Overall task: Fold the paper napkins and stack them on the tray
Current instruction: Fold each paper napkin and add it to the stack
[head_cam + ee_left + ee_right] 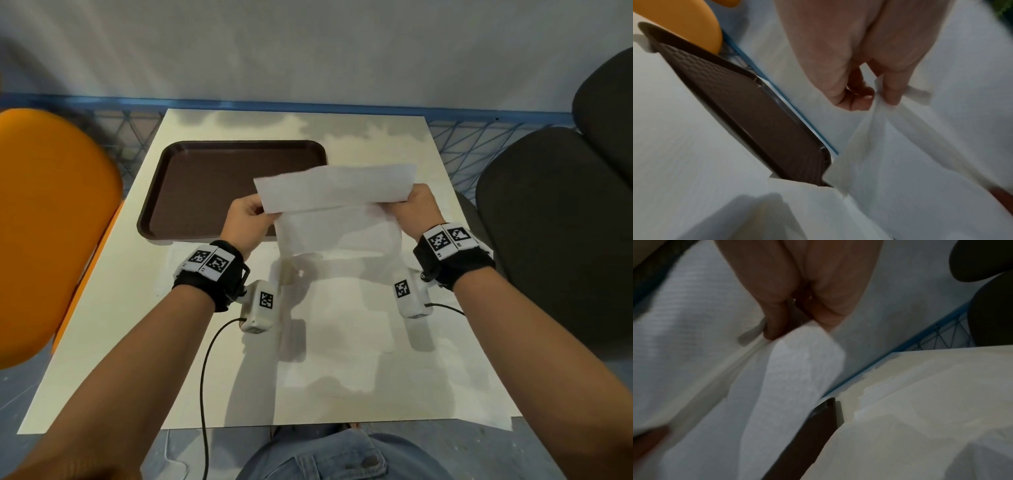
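Note:
A white paper napkin hangs in the air above the middle of the table, its top part bent over toward the far side. My left hand pinches its left edge and my right hand pinches its right edge. The left wrist view shows thumb and fingers pinching the napkin; the right wrist view shows the same pinch on the napkin. A brown tray lies flat at the far left of the table with nothing on its visible surface; its near right part is hidden by the napkin.
More white napkins lie flat on the white table under my hands. An orange chair stands at the left, a dark chair at the right. A blue wire fence runs behind the table.

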### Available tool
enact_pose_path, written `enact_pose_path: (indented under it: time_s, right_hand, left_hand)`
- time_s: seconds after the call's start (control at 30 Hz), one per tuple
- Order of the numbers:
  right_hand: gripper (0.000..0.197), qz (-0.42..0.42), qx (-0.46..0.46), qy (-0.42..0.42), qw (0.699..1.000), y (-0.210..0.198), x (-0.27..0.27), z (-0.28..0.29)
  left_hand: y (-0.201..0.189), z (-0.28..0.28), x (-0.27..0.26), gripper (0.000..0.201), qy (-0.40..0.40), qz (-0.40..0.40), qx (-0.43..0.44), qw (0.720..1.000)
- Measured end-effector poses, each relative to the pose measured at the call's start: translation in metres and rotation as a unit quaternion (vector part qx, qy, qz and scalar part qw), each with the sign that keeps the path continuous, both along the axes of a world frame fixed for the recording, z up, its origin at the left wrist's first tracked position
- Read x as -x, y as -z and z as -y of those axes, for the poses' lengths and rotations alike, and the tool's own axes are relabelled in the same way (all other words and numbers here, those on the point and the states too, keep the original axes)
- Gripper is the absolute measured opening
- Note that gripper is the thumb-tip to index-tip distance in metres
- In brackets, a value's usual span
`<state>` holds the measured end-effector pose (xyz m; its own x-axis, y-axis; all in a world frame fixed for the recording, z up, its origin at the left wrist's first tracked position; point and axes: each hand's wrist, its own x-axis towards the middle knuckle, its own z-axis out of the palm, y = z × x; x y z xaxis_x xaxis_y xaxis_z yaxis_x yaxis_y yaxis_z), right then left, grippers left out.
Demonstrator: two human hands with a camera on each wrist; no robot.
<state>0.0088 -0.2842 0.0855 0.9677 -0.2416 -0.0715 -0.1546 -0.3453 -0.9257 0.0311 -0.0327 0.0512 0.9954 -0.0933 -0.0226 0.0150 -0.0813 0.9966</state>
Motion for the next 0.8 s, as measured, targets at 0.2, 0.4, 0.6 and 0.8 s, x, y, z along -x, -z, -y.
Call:
enact_pose_path:
  time_s: [0.2,0.4,0.6,0.8]
  right_hand:
    - [0.044,-0.008,-0.088,-0.035,0.995,0.010,0.011,0.012]
    - [0.027,-0.102,-0.272,0.046,0.956,0.010,0.024,0.011]
    - [0.011,-0.116,0.017,-0.001,0.993,0.051,0.030,0.028]
    - [0.026,-0.180,0.247,-0.050,0.951,0.105,0.056,0.032]
  left_hand:
    - [0.004,-0.006,0.001,0.054,0.063,-0.021,-0.009,0.998]
    - [0.006,0.001,0.010,0.045,0.084,-0.126,0.082,0.985]
    - [0.039,0.019,0.016,0.010,0.056,-0.144,-0.057,0.986]
    - [0.077,0.037,0.036,0.024,0.103,-0.049,-0.371,0.921]
